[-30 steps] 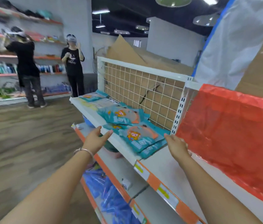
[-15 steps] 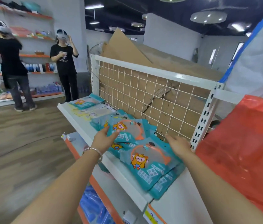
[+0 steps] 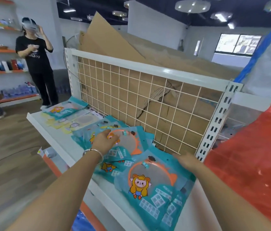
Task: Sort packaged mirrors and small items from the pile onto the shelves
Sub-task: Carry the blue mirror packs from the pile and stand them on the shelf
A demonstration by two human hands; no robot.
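L hand (image 3: pixel 104 140) lies flat, fingers straight, on a teal mirror pack (image 3: pixel 131 144) in the pile, mid shelf. That pack lies face up, long axis approx near-to-far, hanger end at the far side. Silver bracelet (image 3: pixel 92 151) on my L wrist.

R hand (image 3: pixel 186 161) is out to the right, well apart from the L, fingers straight but blurred. It's at the far right corner of the nearest pack (image 3: pixel 156 189); can't tell if it touches.

Nearest pack lies flat, face up, cartoon girl upright to me, long axis far-left to near-right, hanger hole at the far end, bottom edge over the white shelf (image 3: pixel 54 139) front lip.

More teal packs overlap under these two. Yellow packs (image 3: pixel 61 124) and one teal pack (image 3: pixel 64 108) sit at the far left end. Wire grid panel (image 3: pixel 131 97) backs the shelf w/ cardboard (image 3: pixel 114 47) behind. Red plastic bag (image 3: pixel 256 147) at right.
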